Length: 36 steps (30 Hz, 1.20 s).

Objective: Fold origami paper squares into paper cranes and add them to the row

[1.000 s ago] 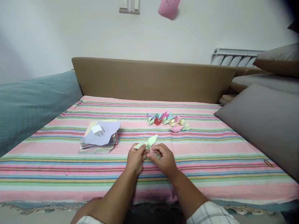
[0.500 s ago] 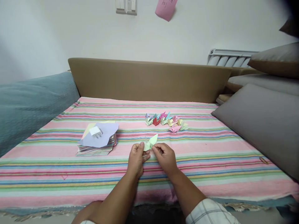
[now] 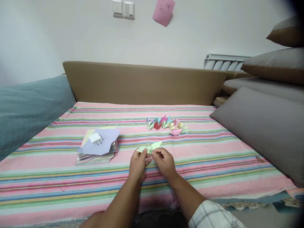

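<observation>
A pale wall (image 3: 99,41) closes the scene at the rear. Before it stands a brown backrest (image 3: 142,84), and below this a striped cloth (image 3: 201,155), mainly pink with green, blue and yellow bands, covers the seat. A blue-green padded side (image 3: 33,104) bounds the seat at left; grey cushions (image 3: 261,126) are piled at right, with part of a radiator (image 3: 220,63) visible behind them.

Both forearms enter from the lower edge and converge at the centre, the right one in a white checked sleeve (image 3: 213,215). The left hand (image 3: 137,164) grips with its thumb laid on top and its fingers curled beneath; the right hand (image 3: 166,163) pinches between thumb and forefinger, its other fingers bent inward. Both grasp a pale green paper bird (image 3: 155,145), held between them above the cloth, with wings spread to either side and a thin point upright.

Left of the hands lies a stack of paper (image 3: 95,158), topped by a lavender sheet (image 3: 108,141) bearing a white plug adapter (image 3: 95,138). Beyond the hands, slightly right, multicoloured folded birds (image 3: 165,124) sit clustered on the cloth. A small brown loop (image 3: 259,159) lies near the cushions.
</observation>
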Each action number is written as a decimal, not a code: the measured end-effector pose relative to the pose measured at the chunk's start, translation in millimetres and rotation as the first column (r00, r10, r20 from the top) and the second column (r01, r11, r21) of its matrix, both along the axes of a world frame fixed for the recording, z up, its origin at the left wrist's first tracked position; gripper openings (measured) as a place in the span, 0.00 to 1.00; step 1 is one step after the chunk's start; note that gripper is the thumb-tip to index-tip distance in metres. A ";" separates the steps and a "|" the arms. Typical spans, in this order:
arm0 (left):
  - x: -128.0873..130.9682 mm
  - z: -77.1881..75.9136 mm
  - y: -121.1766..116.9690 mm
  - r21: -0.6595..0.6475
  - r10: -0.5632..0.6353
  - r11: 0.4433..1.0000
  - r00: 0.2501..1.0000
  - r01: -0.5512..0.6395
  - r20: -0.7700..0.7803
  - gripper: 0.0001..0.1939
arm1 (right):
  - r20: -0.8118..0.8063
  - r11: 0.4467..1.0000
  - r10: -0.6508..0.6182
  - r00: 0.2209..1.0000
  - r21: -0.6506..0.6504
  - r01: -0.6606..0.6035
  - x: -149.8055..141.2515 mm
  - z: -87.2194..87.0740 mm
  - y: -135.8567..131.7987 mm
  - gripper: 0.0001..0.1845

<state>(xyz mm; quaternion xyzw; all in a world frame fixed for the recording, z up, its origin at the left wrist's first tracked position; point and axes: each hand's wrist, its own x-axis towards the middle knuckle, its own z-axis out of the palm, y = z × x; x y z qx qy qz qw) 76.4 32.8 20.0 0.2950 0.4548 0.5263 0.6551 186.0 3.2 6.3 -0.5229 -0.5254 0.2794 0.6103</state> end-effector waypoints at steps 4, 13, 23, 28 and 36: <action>-5.6 1.6 3.9 -0.044 -0.042 0.998 0.998 0.044 0.053 0.15 | -0.278 0.991 -0.118 0.953 0.023 0.129 10.0 -1.4 3.7 0.13; -16.2 9.6 -0.9 -0.065 -0.409 0.906 0.906 0.417 0.112 0.11 | -0.414 0.901 0.309 0.856 -0.161 -0.403 33.0 1.6 13.3 0.19; -19.1 2.0 3.6 -0.030 -0.421 0.907 0.907 0.420 -0.029 0.12 | -0.253 0.819 0.460 0.852 -0.250 -0.516 43.3 17.2 4.8 0.13; -22.1 6.7 9.0 -0.034 -0.235 0.971 0.972 0.235 -0.018 0.16 | -0.152 0.967 0.014 0.988 -0.249 -0.052 48.1 6.9 31.8 0.17; -19.1 8.5 6.2 -0.018 -0.287 0.958 0.957 0.286 -0.045 0.18 | 0.124 0.899 -0.316 0.941 -0.277 0.339 70.1 -22.2 89.4 0.17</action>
